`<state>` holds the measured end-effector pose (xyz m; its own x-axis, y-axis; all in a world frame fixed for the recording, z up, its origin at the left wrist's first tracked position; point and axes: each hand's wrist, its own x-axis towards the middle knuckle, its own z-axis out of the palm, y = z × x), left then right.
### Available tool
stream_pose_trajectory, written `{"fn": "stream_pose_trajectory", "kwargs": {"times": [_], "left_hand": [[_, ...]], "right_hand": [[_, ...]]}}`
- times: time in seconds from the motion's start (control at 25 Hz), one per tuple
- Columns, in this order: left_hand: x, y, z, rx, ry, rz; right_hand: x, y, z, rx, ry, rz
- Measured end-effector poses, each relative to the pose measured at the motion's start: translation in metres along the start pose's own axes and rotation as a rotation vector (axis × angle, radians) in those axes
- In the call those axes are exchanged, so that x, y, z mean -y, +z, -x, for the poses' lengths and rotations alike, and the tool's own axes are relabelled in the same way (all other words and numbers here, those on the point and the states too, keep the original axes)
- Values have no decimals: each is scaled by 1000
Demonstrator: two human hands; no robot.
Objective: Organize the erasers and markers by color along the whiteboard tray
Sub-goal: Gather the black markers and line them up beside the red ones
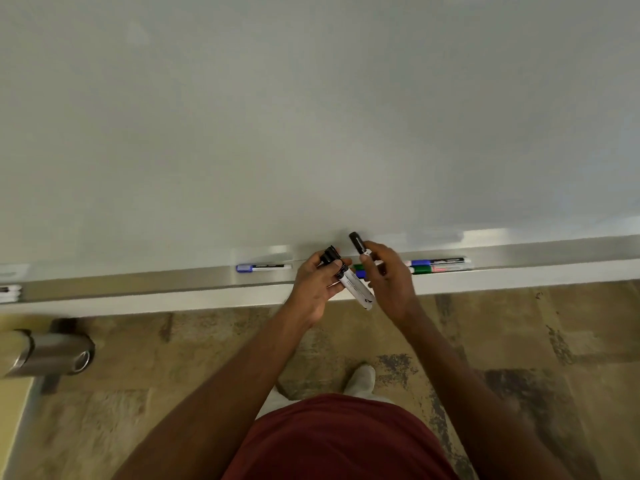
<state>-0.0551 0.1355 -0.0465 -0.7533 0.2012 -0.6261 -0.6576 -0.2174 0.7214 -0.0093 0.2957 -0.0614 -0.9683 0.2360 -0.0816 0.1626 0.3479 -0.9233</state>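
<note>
Black-capped markers [349, 280] bunched in my left hand [313, 285] slant caps-up-left above the tray [145, 282]; my right hand [389, 277] pinches another marker [357, 242], cap up, barrel hidden behind fingers

— What is held above the whiteboard tray [173, 284]?

— Black-capped markers [349, 282] are gripped in the left hand [317, 284], white barrels angled down to the right. One black-capped marker [358, 244] is pinched upright by the right hand [389, 278].

— And what is laid in the tray?

— A blue marker [264, 267] is seen left of the hands. To their right, a blue-capped marker [440, 261] is laid just behind a green one [440, 269].
</note>
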Motion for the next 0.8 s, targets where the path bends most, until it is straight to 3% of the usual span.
{"fn": "stream_pose_trajectory", "kwargs": {"times": [0.4, 0.8], "left_hand": [[-45, -203, 54, -101, 74, 216], [-80, -400, 98, -224, 103, 352]], "right_hand": [[86, 193, 36, 308, 70, -29], [155, 384, 65, 490, -59, 86]]}}
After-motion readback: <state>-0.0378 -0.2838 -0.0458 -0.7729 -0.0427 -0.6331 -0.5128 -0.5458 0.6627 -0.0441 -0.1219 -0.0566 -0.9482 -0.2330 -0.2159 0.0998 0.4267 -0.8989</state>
